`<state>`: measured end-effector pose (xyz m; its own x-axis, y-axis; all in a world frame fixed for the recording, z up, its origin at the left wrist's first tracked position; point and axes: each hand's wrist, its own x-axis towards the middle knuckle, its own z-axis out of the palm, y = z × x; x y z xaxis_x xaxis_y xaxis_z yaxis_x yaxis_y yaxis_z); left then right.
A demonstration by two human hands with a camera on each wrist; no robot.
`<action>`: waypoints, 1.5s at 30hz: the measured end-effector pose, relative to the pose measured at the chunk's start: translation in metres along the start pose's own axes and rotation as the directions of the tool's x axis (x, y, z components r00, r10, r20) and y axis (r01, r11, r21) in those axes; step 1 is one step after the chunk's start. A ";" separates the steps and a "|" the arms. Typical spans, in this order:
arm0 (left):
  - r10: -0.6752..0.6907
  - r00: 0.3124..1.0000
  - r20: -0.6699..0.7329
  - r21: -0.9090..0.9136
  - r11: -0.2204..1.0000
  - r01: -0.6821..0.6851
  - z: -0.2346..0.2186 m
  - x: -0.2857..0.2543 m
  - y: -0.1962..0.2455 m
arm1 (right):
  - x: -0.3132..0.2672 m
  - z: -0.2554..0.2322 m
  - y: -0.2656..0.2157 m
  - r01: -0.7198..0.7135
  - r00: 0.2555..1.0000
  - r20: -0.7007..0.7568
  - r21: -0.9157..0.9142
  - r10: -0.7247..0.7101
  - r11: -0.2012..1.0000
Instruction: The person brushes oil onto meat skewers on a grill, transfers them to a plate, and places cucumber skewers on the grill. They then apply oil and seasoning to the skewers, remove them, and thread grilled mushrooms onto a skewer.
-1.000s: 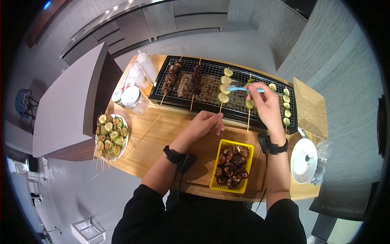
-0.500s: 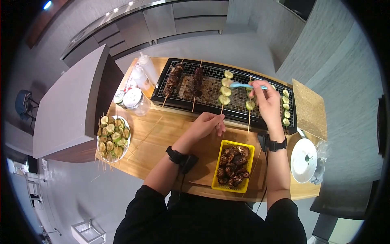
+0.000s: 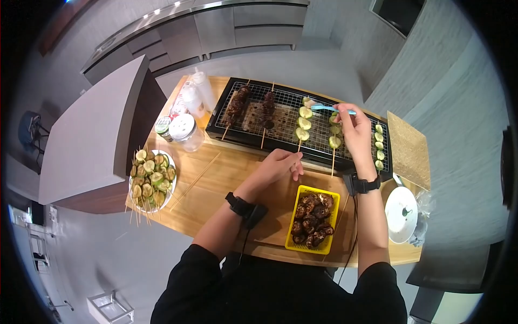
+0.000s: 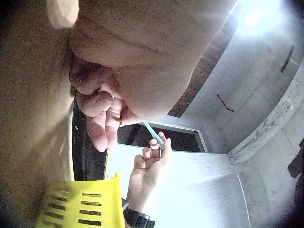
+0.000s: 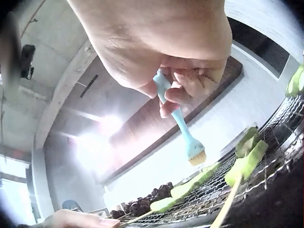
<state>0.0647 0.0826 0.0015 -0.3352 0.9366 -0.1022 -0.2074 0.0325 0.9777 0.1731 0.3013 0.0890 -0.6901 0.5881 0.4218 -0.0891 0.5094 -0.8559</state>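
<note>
Nearest to me, the yellow basket (image 3: 314, 225) of dark grilled pieces is sitting on the wooden table (image 3: 216, 178), just in front of my body. Just beyond it, my left hand (image 3: 279, 164) is resting on the table at the near edge of the grill (image 3: 294, 121), its fingers loosely curled and pinching the bare end of a skewer (image 3: 298, 146) of green slices. Farther out, my right hand (image 3: 356, 129) is hovering over the grill's wire rack, fingers and thumb pinching the handle of a light blue basting brush (image 3: 324, 107); its bristles are pointing left, touching or just above the top slice of that skewer, I cannot tell which. 2 dark skewers (image 3: 251, 105) are lying at the grill's left. Off to my left, a plate (image 3: 151, 178) of raw skewers is waiting, with jars and squeeze bottles (image 3: 197, 94) beyond it; their labels are too small to read.
</note>
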 end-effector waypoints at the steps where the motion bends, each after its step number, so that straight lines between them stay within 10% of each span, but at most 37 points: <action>1: -0.008 1.000 -0.001 0.010 1.000 0.008 0.000 -0.001 0.002 | 0.001 0.001 -0.001 0.009 1.000 0.010 -0.003 -0.009 1.000; 45: -0.005 1.000 -0.017 0.011 1.000 0.005 -0.001 0.008 -0.009 | -0.031 0.008 -0.007 0.028 0.999 0.028 0.017 -0.029 0.999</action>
<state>0.0633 0.0893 -0.0078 -0.3502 0.9302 -0.1099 -0.1985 0.0410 0.9792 0.1895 0.2743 0.0790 -0.7070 0.5553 0.4379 -0.1206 0.5155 -0.8484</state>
